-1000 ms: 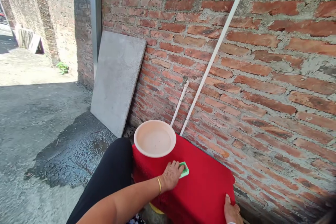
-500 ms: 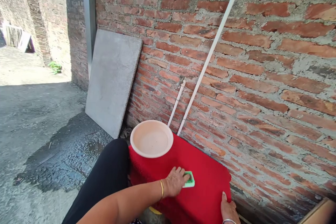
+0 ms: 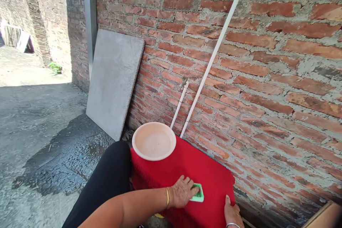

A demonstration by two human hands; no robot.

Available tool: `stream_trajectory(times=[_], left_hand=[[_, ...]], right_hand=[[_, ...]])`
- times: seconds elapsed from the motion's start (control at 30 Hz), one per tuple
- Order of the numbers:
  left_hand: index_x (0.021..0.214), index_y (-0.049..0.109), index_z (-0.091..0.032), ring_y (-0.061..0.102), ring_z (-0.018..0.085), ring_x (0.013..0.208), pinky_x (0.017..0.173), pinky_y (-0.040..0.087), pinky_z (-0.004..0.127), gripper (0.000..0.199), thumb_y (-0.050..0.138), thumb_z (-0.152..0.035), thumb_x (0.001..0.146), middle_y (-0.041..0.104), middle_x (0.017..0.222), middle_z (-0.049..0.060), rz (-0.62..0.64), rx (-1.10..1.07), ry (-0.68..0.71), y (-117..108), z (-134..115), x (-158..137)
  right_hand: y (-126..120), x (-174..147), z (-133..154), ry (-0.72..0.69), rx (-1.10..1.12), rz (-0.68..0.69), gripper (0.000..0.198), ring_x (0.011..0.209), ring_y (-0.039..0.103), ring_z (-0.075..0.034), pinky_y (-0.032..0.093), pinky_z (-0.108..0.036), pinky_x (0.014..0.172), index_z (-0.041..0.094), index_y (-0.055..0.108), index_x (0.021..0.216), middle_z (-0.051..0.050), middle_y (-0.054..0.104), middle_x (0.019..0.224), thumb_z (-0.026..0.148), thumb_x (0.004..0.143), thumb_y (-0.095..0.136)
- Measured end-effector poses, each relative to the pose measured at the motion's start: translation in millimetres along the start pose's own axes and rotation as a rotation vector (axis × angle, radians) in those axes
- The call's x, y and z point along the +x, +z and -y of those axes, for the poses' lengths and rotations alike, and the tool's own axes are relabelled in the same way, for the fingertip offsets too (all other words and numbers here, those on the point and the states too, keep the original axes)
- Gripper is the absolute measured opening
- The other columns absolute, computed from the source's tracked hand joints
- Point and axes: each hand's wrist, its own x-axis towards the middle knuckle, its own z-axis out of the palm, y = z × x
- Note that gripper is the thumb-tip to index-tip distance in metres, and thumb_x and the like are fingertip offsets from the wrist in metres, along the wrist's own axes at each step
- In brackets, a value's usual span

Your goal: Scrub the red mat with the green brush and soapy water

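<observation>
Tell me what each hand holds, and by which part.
Left hand: green scrubber, by its left side. Right hand: red cloth, by its right edge, thumb on top.

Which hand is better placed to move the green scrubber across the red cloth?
Probably the left hand: it already touches the green scrubber; the right hand is at the edge of the red cloth.

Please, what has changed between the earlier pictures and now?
The left hand moved the green scrubber over the red cloth, away from the basin and closer to the right hand. Nothing was newly grasped or released. The basin stayed on the cloth, the right hand at the cloth's edge.
</observation>
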Motion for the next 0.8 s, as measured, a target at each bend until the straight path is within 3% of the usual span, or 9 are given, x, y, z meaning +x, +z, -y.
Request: stream_trajectory(times=[0.13,0.2,0.27,0.37,0.43,0.5,0.67,0.73,0.8], left_hand=[[0.142,0.046,-0.024,0.054,0.028,0.115,0.094,0.043,0.048,0.048,0.042,-0.02,0.095,0.059,0.127,0.014,-0.011,0.067,-0.413,7,17,25],[0.143,0.046,-0.023,0.054,0.028,0.116,0.095,0.042,0.048,0.049,0.042,-0.017,0.094,0.058,0.128,0.014,-0.035,0.091,-0.487,17,5,28],[0.141,0.048,-0.022,0.055,0.029,0.11,0.092,0.043,0.049,0.049,0.049,-0.022,0.092,0.06,0.123,0.014,-0.032,0.067,-0.394,25,-14,22],[0.142,0.045,-0.023,0.055,0.028,0.102,0.089,0.045,0.048,0.058,0.058,-0.036,0.087,0.061,0.118,0.012,-0.011,-0.007,0.017,26,-34,5],[0.142,0.044,-0.025,0.055,0.027,0.101,0.09,0.045,0.048,0.055,0.054,-0.039,0.089,0.061,0.117,0.011,-0.002,-0.032,0.165,20,-30,-2],[0.139,0.046,-0.026,0.055,0.027,0.105,0.093,0.044,0.05,0.049,0.051,-0.035,0.092,0.061,0.116,0.01,0.008,-0.036,0.073,11,-14,-2],[0.14,0.05,-0.023,0.053,0.029,0.116,0.097,0.042,0.051,0.049,0.047,-0.018,0.092,0.058,0.127,0.015,0.026,0.0,-0.505,-4,25,9],[0.142,0.049,-0.024,0.053,0.029,0.117,0.098,0.041,0.051,0.05,0.046,-0.017,0.092,0.058,0.129,0.015,0.01,-0.001,-0.509,-2,20,3],[0.144,0.046,-0.025,0.053,0.029,0.114,0.097,0.042,0.051,0.051,0.048,-0.022,0.093,0.058,0.127,0.014,-0.001,-0.021,-0.331,2,7,-10]], right_hand=[[1,1,0,0.014,-0.01,-0.004,0.093,0.115,0.066,-0.036,0.049,-0.053,0.096,0.001,0.038,0.147,-0.031,0.06,0.131,0.07,0.093,0.008],[1,1,0,0.021,-0.018,-0.01,0.093,0.113,0.066,-0.036,0.049,-0.054,0.095,0.002,0.039,0.147,-0.031,0.06,0.131,0.07,0.093,0.007],[2,1,1,0.023,-0.029,-0.017,0.092,0.111,0.067,-0.036,0.05,-0.054,0.094,0.004,0.042,0.147,-0.031,0.061,0.129,0.07,0.093,0.007],[3,0,1,0.025,-0.047,-0.03,0.093,0.11,0.068,-0.036,0.05,-0.054,0.091,0.002,0.043,0.145,-0.032,0.062,0.127,0.07,0.093,0.007],[3,-2,1,0.03,-0.064,-0.042,0.092,0.109,0.068,-0.038,0.05,-0.055,0.089,0.002,0.042,0.146,-0.032,0.062,0.126,0.07,0.093,0.008],[3,-5,1,0.027,-0.087,-0.045,0.091,0.106,0.069,-0.038,0.049,-0.056,0.088,0.006,0.042,0.148,-0.031,0.063,0.126,0.07,0.093,0.009],[1,-7,4,0.019,-0.094,-0.033,0.093,0.108,0.068,-0.036,0.051,-0.052,0.087,0.003,0.043,0.146,-0.03,0.064,0.125,0.068,0.093,0.002],[0,-8,5,0.018,-0.094,-0.032,0.093,0.109,0.068,-0.036,0.05,-0.051,0.089,0.003,0.042,0.146,-0.03,0.063,0.126,0.067,0.093,0.002],[0,-10,4,0.016,-0.101,-0.031,0.095,0.109,0.068,-0.036,0.05,-0.053,0.089,0.004,0.042,0.147,-0.03,0.063,0.127,0.068,0.092,0.0]])
